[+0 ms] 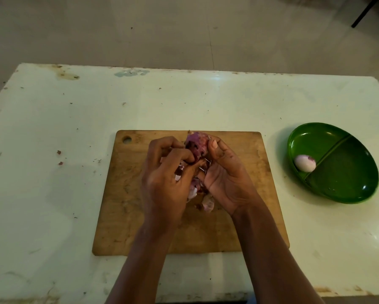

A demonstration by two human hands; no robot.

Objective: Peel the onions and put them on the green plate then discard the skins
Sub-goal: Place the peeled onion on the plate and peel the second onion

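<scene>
Left hand: we see our left hand (pixel 166 174) back-up above the wooden cutting board (pixel 140 216), fingers curled and pinching the red onion (pixel 195 143).
Right hand: our right hand (pixel 225 174) has its palm turned inward and cups the same onion, thumb on its side.
Hands: together, touching.
Skins: loose onion skins (pixel 207 204) lie on the board beneath.
Green plate (pixel 359 194): well to the right on the surface (pixel 52 128), holding a peeled onion (pixel 304 163) beside its divider.

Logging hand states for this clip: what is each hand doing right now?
Left hand: fingers curled on the onion, picking at it.
Right hand: grips the same onion, thumb on it.
</scene>
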